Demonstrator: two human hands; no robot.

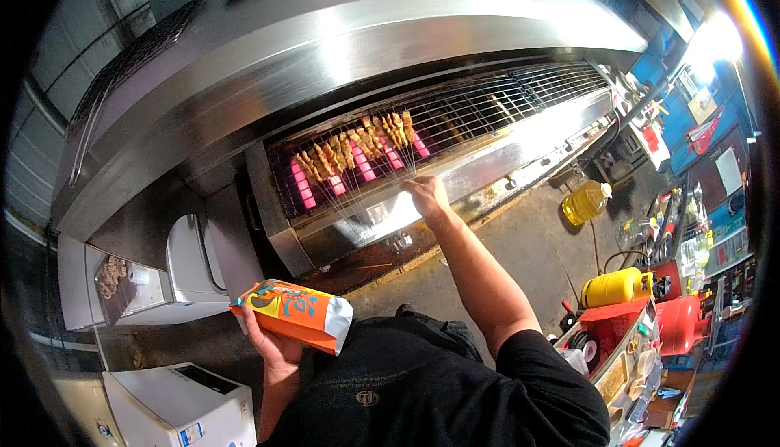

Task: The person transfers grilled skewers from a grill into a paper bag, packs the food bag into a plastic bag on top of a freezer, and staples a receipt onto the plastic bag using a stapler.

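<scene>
Several meat skewers (357, 145) lie side by side on the left part of the grill grate (487, 106), over glowing pink-red heating bars (302, 183). Their thin sticks reach out over the steel front ledge (520, 154). At that ledge, my right hand (426, 195) has its fingers closed around the ends of some skewers at the right of the row. Low on the left, away from the grill, my left hand (275, 343) grips an orange paper bag (296, 313) with blue and yellow print and a white end. The bag lies tilted; its contents are hidden.
A large steel hood (349, 49) overhangs the grill. On the floor to the right stand an oil jug (585, 203), a yellow gas cylinder (615, 287) and a red one (681, 325). A tray of meat (112, 276) and a white box-like appliance (183, 406) are on the left.
</scene>
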